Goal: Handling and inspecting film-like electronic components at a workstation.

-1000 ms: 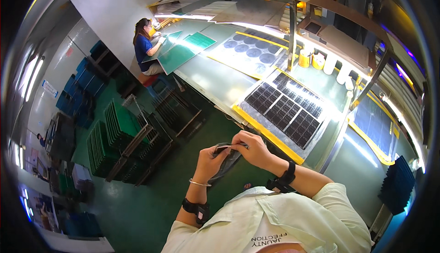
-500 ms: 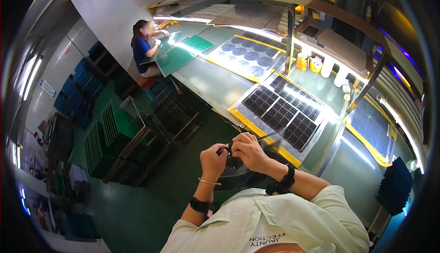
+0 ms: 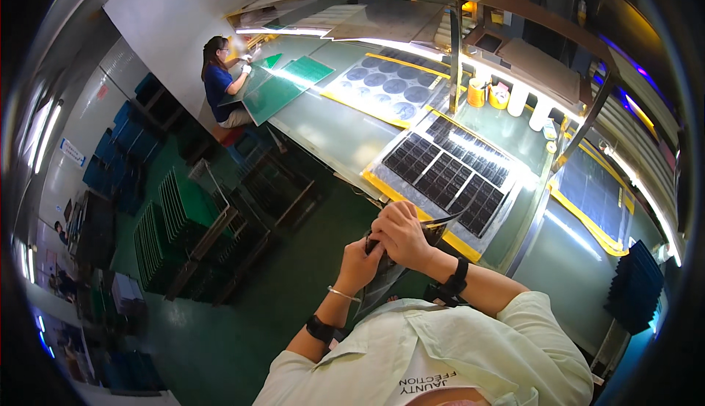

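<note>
At centre frame, both hands, left hand (image 3: pixel 361 265) and right hand (image 3: pixel 402 233), pinch a thin dark sheet (image 3: pixel 385 274); it looks light, floppy, best gripped at its edges.

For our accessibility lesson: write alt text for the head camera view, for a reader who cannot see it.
Two hands, left hand and right hand, pinch a thin dark sheet together in front of a workbench. On the bench lies a panel of dark square cells with yellow edging. Farther along, a seated person works at green boards.
</note>
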The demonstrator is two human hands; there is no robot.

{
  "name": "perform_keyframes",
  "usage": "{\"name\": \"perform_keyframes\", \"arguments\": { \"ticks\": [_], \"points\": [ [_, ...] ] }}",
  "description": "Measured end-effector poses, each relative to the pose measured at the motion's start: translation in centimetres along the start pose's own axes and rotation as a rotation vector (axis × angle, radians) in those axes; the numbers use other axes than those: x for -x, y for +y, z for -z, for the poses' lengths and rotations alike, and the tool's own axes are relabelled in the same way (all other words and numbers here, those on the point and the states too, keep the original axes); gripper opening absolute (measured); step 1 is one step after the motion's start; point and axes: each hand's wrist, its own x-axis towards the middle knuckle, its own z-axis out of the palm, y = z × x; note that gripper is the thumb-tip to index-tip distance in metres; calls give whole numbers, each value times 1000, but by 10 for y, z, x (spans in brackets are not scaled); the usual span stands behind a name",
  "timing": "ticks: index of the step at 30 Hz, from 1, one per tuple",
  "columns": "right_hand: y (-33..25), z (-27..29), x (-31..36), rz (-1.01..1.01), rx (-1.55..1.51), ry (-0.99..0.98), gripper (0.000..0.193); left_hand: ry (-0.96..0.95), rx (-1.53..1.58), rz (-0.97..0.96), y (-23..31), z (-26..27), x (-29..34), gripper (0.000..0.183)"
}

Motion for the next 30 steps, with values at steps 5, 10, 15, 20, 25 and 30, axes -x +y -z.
{"name": "perform_keyframes", "arguments": {
  "ticks": [5,10,15,20,25,30],
  "points": [
    [10,-11,9,-479,-248,122,13,-44,-63,-30,10,-8,-11,18],
    [34,7,4,-986,-839,463,20,-102,-237,-50,11,-4,-12,19],
    [58,77,30,-874,-1197,512,19,-123,31,57,16,31,-20,17],
    [68,149,86,-888,-1021,758,22,-238,134,111,5,56,-38,14],
    [58,247,229,-965,-496,1236,16,-226,140,172,12,68,-62,14],
    [-42,310,381,-985,-148,1506,15,-237,-182,-28,15,73,-97,19]
  ]
}}
